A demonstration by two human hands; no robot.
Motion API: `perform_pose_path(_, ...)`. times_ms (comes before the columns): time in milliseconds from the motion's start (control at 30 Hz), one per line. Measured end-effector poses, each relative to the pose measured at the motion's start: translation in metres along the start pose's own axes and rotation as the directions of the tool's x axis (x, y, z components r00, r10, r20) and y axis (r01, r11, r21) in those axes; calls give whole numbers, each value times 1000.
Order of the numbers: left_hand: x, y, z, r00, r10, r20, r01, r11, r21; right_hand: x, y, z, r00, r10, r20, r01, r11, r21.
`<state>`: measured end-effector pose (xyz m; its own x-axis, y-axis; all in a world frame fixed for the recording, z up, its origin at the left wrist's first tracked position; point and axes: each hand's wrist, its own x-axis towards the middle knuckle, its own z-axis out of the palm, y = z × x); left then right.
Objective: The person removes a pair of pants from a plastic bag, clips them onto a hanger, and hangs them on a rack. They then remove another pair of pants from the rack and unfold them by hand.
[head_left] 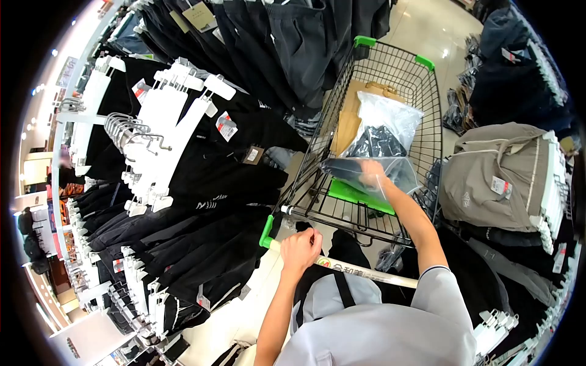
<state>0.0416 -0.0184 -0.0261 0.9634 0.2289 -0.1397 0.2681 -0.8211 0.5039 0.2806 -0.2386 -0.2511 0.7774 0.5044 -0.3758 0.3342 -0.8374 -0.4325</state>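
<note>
My left hand (300, 249) is wrapped round the pale handle bar (360, 269) of a shopping cart, close to its green end piece. My right hand (371, 172) reaches over the cart's child-seat area, with its fingers closed on a clear plastic bag (400, 174). A dark folded garment (342, 169) shows inside that bag, and the plastic partly covers my fingers. Below it is a green plastic flap (360, 198). In the black wire basket (430, 100) lie a white-and-clear packaged bundle (387, 113) with dark contents and some brown cardboard (348, 119).
On the left, a rack holds black trousers (235, 158) on white hangers (177, 122). More dark trousers (299, 43) hang ahead. To the right are grey-brown trousers (488, 177) and dark garments (506, 85). Racks flank the cart closely; tiled floor (421, 27) shows beyond it.
</note>
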Motion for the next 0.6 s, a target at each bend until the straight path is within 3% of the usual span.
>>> perform_pose_path(100, 1, 1, -4, 998, -7, 70, 8, 1000, -15, -44, -19, -51, 1000, 0, 6, 0, 1000, 14)
perform_pose_path(167, 5, 2, -8, 990, -46, 136, 77, 970, -233, -74, -28, -83, 998, -63, 0, 63, 996, 55)
perform_pose_path(233, 12, -2, -13, 987, 5, 162, 55, 929, -365, -112, -48, -120, 997, -52, -62, 54, 998, 28)
perform_pose_path(300, 25, 0, -19, 992, 45, 114, 9, 901, -433, -151, -73, -164, 983, -15, -185, 90, 911, 403)
perform_pose_path(367, 40, 6, -29, 996, 88, 24, -64, 864, -499, -179, -80, -186, 969, -29, -246, 140, 885, 445)
perform_pose_path(433, 55, 14, -43, 998, 64, 11, -47, 830, -555, -205, -86, -198, 895, -16, -445, 309, 743, 594)
perform_pose_path(467, 62, 19, -50, 998, 60, 12, -40, 787, -615, -235, -121, -226, 906, 150, -397, 199, 675, 710)
perform_pose_path(500, 68, 22, -55, 998, 56, 15, -31, 740, -672, -244, -119, -227, 902, 153, -403, 200, 679, 707)
perform_pose_path(567, 81, 26, -66, 987, 161, -4, -109, 646, -755, -259, -110, -226, 982, 166, -94, 27, 370, 929)
perform_pose_path(600, 87, 27, -71, 971, 234, 40, -116, 614, -781, -265, -107, -217, 975, 210, -66, 1, 297, 955)
